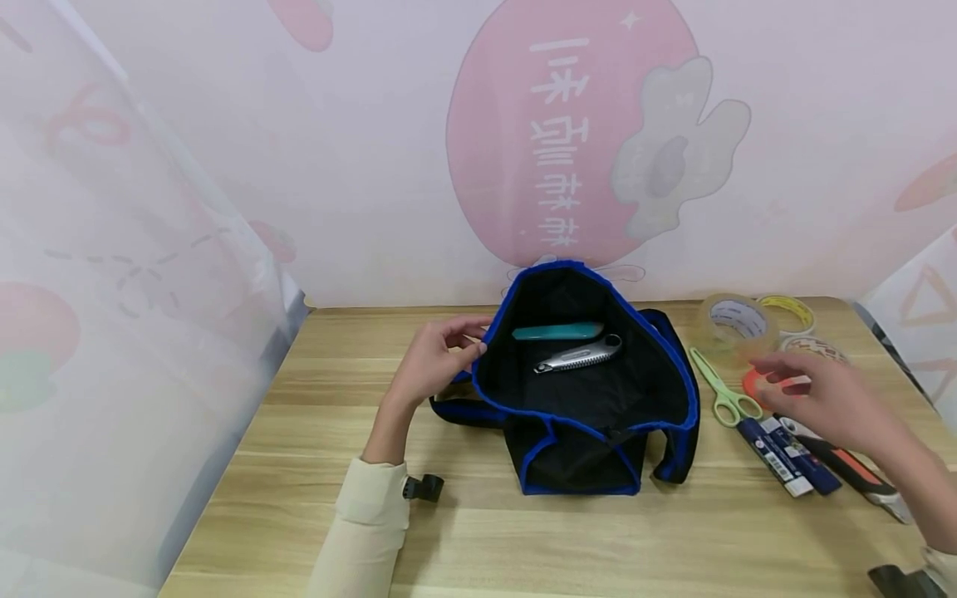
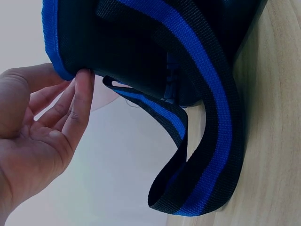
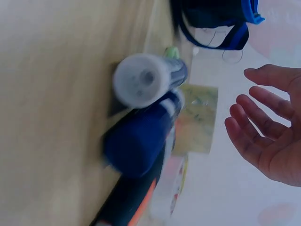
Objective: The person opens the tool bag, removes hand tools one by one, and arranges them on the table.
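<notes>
A black bag with blue trim (image 1: 583, 394) lies with its mouth facing me. Inside it are a teal utility knife (image 1: 557, 332) and a silver utility knife (image 1: 579, 355). My left hand (image 1: 441, 357) pinches the left edge of the bag's rim between thumb and fingers, as the left wrist view also shows. Over the items at the right hovers my right hand (image 1: 830, 399), its fingers apart and holding nothing. Below it lie two dark blue tubes or boxes (image 1: 777, 457) and a black-and-orange utility knife (image 1: 852, 465). A red round item (image 1: 755, 384) is partly hidden behind its fingers.
Green scissors (image 1: 723, 390) lie between the bag and the blue items. Farther back are a clear tape roll (image 1: 736, 324), a yellow-rimmed roll (image 1: 788, 314) and a whitish roll (image 1: 815, 345). A printed curtain (image 1: 374, 166) hangs behind the wooden table (image 1: 299, 465).
</notes>
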Available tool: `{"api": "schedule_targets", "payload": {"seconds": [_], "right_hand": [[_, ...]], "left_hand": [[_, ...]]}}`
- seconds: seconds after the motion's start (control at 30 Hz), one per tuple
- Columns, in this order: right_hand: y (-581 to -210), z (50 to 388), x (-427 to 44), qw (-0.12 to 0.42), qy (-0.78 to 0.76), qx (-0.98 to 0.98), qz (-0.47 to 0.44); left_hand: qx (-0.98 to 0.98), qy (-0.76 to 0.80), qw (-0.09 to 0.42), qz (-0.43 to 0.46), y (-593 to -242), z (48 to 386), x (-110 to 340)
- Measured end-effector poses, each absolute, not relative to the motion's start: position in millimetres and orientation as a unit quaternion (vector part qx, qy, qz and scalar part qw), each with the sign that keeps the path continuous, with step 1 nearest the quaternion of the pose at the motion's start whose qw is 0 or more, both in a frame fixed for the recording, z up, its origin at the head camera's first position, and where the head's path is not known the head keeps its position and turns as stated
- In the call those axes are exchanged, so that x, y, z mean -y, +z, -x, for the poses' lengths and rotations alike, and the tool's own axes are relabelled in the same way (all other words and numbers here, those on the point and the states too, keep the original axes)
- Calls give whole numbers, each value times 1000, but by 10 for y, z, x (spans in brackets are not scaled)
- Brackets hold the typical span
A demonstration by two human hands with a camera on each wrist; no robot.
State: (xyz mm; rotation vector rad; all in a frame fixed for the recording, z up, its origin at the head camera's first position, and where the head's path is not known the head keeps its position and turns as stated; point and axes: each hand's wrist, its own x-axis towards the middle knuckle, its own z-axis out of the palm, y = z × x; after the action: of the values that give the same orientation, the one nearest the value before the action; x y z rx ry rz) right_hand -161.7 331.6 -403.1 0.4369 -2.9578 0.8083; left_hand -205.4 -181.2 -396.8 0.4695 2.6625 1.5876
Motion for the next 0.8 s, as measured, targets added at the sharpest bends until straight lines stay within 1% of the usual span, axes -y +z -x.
{"api": "schedule_targets", "payload": {"seconds": [0.1,0.47,0.67,0.8], "right_hand": [[-3974,1651,-3224,43,265,949,-164],[-3772,1741,-2869,81,259,938,-217],[-3710,1838,-2634,88,265,921,-272],[-3679,1878,-2475,94,258,917,-290]], "left_hand": [[-848,509,6,-150,-3965,2055,1811],[-844,514,13,-153,-3943,2059,1803],[-844,513,20,-158,-3950,2063,1820],[-845,508,22,-167,-3948,2059,1831]]}}
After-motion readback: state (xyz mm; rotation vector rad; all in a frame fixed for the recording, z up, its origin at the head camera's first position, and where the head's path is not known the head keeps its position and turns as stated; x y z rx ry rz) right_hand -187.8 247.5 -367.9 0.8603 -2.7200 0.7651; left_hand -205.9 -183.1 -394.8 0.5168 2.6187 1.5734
